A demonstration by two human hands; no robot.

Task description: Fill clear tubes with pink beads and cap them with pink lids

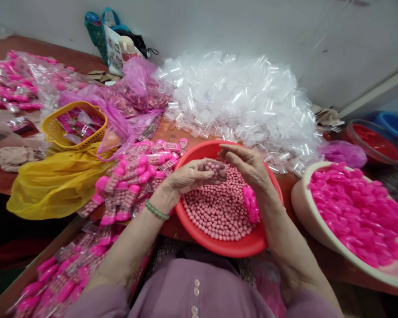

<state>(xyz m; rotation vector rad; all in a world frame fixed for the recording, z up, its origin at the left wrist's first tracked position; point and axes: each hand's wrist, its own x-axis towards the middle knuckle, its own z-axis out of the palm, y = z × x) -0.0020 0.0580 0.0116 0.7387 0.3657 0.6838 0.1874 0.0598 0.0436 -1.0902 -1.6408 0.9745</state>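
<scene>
Purple shirt (182,287) is facing the red bowl (199,240) of beads (215,216). Inside its rim, the left hand (197,173) is holding some; whether the right hand (248,165) is gripping anything, one cannot tell. Narrow tabletop (287,187) is separating bowl and basin (307,216).

This looks like a small workshop, with a heap of clear plastic containers (232,92), a red basin (219,248) of pink beads (215,216), a white tub (303,203) of bright pink caps (358,212) and piled filled containers (132,176) crowding one table (63,51).

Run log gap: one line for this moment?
left hand: holds beads | right hand: over red basin | basin: beads, pink caps | beyond: clear containers
</scene>
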